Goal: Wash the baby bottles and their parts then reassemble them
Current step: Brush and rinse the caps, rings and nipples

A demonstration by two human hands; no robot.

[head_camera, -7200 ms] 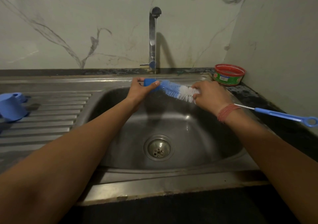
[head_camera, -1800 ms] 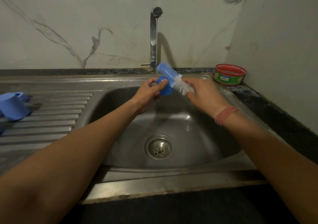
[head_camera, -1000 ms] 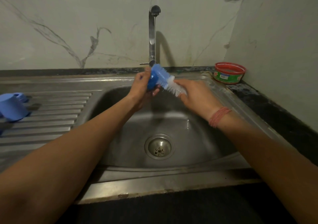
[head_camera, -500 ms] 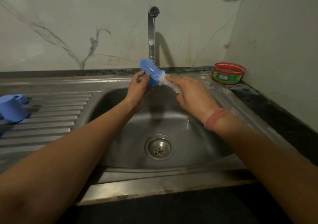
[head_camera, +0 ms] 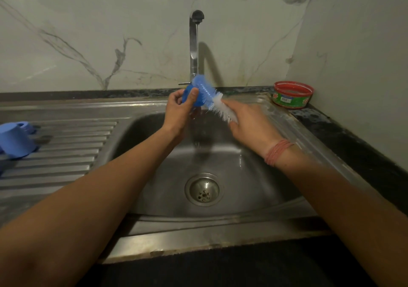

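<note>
Over the sink (head_camera: 287, 132), just under the tap (head_camera: 196, 44), the left hand (head_camera: 180, 112) pinches a small blue bottle part (head_camera: 189, 98) between thumb and curled fingers, holding it up in front of the thin stream of water. The right hand (head_camera: 249, 125) is closed around the bottle brush (head_camera: 209, 97) just below its white bristles; this grip is blurred, so exactly how the fingers wrap is hard to tell. The brush's long axis runs from that grip up and to the left, its blue bristle end lying against the far side of the part. So the part sits left of and above the right grip, and scrubbing it likely means stroking along that diagonal while the left hand turns it.
</note>
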